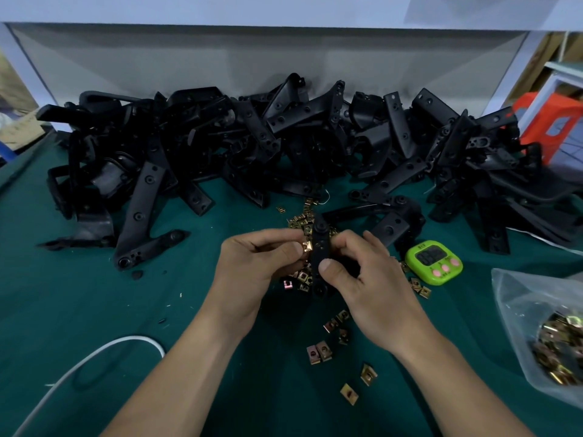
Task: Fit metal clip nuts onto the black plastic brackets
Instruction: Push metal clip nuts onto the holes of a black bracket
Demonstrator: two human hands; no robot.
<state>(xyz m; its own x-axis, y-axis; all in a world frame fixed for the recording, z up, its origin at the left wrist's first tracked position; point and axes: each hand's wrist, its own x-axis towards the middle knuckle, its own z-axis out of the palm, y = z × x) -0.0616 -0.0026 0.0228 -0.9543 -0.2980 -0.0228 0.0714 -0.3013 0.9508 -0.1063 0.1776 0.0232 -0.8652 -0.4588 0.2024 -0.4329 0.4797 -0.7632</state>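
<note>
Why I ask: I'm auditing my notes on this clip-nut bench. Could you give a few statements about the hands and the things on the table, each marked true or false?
1. The left hand pinches a brass-coloured metal clip nut against the edge of a black plastic bracket. True.
2. The right hand lies flat on the table and holds nothing. False: its grip is round the same bracket, thumb on the front.
3. A lime-green digital timer lies right of the hands. True.
4. The clear plastic bag at the right edge holds black brackets. False: it holds brass-coloured clip nuts.
</note>
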